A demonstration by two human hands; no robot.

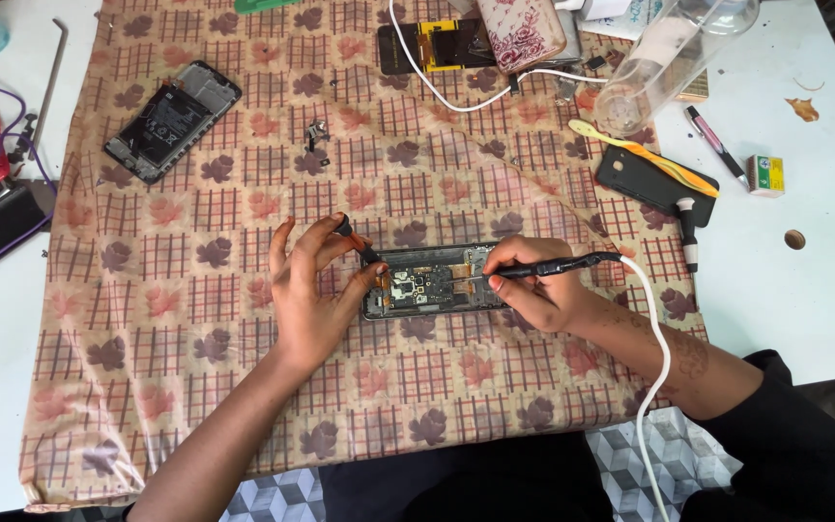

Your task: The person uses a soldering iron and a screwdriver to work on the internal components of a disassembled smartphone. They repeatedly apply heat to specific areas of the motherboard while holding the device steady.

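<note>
Hands grasping: left [313, 290] small tool, right [533, 285] corded iron [558, 268] over opened phone [427, 282]; toothbrush [642, 157] beyond.

phone repair bench: opened phones [171, 120], spare screen [437, 45], screwdriver [688, 232].

Left hand [313, 290] over middle of desk, palm down, fingers spread and curled, thumb and forefinger pinched together at fingertips. Left forearm bare, running in from near edge at a slant. Right hand [533, 285] just beside it, fingers closed in pen grip, knuckles up. Right forearm bare with faint patterning, dark sleeve at elbow.
</note>
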